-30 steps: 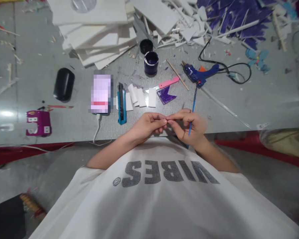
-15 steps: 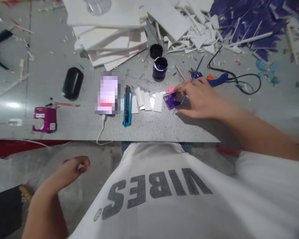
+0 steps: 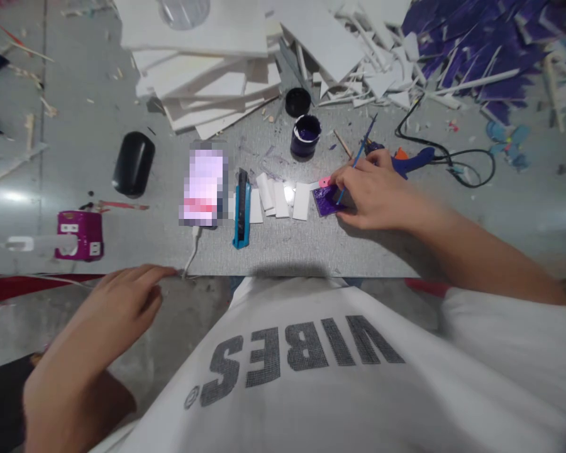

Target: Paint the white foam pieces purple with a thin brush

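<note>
Lying by the table [image 3: 273,248] edge, left of the blue cutter [image 3: 242,211] and nearer the body, the left hand [image 3: 122,305] has its fingers loosely straightened, tips beside the white cable [image 3: 192,251]. Right of the cutter come small white pieces [image 3: 302,201], then the purple piece [image 3: 325,200] — and farthest right, the right hand [image 3: 372,192], holding 1 thin blue brush [image 3: 366,139], fingertips at the purple piece — whether pinching it, I cannot tell.
</note>
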`<state>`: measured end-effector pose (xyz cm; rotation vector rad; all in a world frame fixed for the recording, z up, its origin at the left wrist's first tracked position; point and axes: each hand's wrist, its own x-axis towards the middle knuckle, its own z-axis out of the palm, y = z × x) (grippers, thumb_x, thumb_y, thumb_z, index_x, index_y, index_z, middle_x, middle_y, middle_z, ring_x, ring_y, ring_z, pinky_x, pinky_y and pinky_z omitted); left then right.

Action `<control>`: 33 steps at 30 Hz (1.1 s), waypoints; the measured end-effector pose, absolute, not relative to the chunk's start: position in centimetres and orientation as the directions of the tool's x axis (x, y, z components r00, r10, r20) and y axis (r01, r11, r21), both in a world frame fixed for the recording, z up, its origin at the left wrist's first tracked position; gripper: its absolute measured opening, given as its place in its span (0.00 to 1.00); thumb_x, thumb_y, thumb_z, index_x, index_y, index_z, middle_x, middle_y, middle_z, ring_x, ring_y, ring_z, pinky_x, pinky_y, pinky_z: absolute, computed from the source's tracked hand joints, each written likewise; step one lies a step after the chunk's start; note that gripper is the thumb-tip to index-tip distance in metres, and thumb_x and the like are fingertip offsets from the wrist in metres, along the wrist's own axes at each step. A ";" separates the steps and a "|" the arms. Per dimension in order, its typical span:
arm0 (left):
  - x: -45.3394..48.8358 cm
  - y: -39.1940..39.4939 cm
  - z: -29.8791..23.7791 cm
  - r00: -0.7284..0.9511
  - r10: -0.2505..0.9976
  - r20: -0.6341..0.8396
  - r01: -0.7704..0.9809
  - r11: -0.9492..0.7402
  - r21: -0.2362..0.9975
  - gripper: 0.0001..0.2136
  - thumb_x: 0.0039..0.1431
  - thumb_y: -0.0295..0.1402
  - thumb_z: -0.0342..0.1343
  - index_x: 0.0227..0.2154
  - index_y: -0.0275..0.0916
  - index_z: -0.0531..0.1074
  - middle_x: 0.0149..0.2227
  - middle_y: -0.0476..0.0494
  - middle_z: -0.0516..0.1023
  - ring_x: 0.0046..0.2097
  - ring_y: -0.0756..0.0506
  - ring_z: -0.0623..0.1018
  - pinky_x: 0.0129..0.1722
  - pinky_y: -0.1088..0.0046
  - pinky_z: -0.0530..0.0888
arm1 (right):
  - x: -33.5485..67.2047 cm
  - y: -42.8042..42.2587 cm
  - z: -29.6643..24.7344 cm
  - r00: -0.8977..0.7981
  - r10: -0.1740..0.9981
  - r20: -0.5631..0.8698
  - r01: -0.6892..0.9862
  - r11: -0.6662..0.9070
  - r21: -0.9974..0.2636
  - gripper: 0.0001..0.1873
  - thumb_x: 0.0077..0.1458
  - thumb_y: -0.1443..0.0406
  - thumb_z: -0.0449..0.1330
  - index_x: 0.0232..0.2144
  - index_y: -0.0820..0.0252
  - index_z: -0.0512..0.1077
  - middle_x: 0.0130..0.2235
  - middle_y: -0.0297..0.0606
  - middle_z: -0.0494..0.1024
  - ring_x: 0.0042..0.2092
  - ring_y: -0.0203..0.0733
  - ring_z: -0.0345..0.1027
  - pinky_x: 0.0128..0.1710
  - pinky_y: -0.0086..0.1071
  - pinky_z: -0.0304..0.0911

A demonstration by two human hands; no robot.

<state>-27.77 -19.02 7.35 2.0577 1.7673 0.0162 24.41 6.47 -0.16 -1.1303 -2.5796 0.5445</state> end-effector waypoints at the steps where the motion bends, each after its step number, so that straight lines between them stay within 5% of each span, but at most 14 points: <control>1: -26.1 -17.3 8.1 0.252 0.934 -0.253 0.925 -0.156 0.347 0.19 0.74 0.39 0.53 0.58 0.56 0.86 0.56 0.43 0.95 0.53 0.22 0.92 0.58 0.35 0.84 | 24.6 6.4 -0.1 -0.683 0.726 0.079 0.637 0.646 -0.421 0.25 0.57 0.45 0.77 0.47 0.49 0.75 0.51 0.43 0.90 0.54 0.64 0.78 0.74 0.73 0.63; 7: -16.4 -7.7 10.0 0.560 0.816 -0.143 0.813 -0.508 0.285 0.24 0.84 0.40 0.43 0.56 0.45 0.88 0.50 0.33 0.92 0.50 0.27 0.90 0.58 0.42 0.84 | 25.1 6.2 0.1 -0.686 0.724 0.073 0.637 0.646 -0.421 0.27 0.58 0.45 0.76 0.50 0.48 0.75 0.49 0.45 0.89 0.56 0.69 0.77 0.74 0.76 0.60; 11: -12.2 -3.1 8.8 0.612 0.786 -0.093 0.776 -0.573 0.265 0.21 0.78 0.41 0.56 0.65 0.45 0.85 0.56 0.31 0.91 0.59 0.25 0.89 0.63 0.41 0.81 | 25.6 5.7 0.5 -0.664 0.743 0.085 0.626 0.614 -0.481 0.28 0.56 0.42 0.77 0.48 0.49 0.75 0.46 0.43 0.87 0.57 0.70 0.77 0.76 0.79 0.58; 17: -8.5 0.8 6.2 0.634 0.763 -0.127 0.755 -0.576 0.314 0.34 0.71 0.43 0.68 0.77 0.41 0.75 0.75 0.25 0.82 0.73 0.19 0.80 0.74 0.37 0.74 | 26.6 4.3 1.3 -0.609 0.790 0.074 0.631 0.539 -0.558 0.31 0.57 0.36 0.75 0.44 0.49 0.72 0.43 0.45 0.84 0.56 0.69 0.77 0.74 0.78 0.58; 23: -8.7 1.4 3.7 0.563 0.819 -0.109 0.798 -0.504 0.329 0.40 0.67 0.50 0.77 0.77 0.41 0.75 0.78 0.22 0.78 0.77 0.16 0.76 0.79 0.32 0.67 | 28.1 3.4 1.5 -0.598 0.801 0.031 0.677 0.525 -0.515 0.30 0.55 0.41 0.77 0.44 0.49 0.69 0.44 0.47 0.85 0.54 0.70 0.77 0.73 0.81 0.56; 29: -10.2 0.7 2.4 0.550 0.825 -0.128 0.804 -0.481 0.349 0.53 0.67 0.64 0.76 0.83 0.38 0.67 0.82 0.20 0.73 0.79 0.16 0.73 0.82 0.32 0.63 | 29.3 2.6 2.5 -0.589 0.806 -0.068 0.762 0.525 -0.379 0.22 0.62 0.47 0.73 0.49 0.49 0.73 0.51 0.53 0.87 0.59 0.78 0.78 0.71 0.82 0.58; 33: -10.2 0.2 2.3 0.534 0.834 -0.138 0.821 -0.473 0.319 0.51 0.72 0.64 0.72 0.84 0.37 0.65 0.81 0.21 0.73 0.80 0.18 0.73 0.85 0.31 0.59 | 29.8 2.0 4.0 -0.581 0.797 -0.163 0.802 0.528 -0.278 0.20 0.67 0.51 0.66 0.56 0.50 0.77 0.55 0.56 0.86 0.62 0.82 0.78 0.69 0.81 0.60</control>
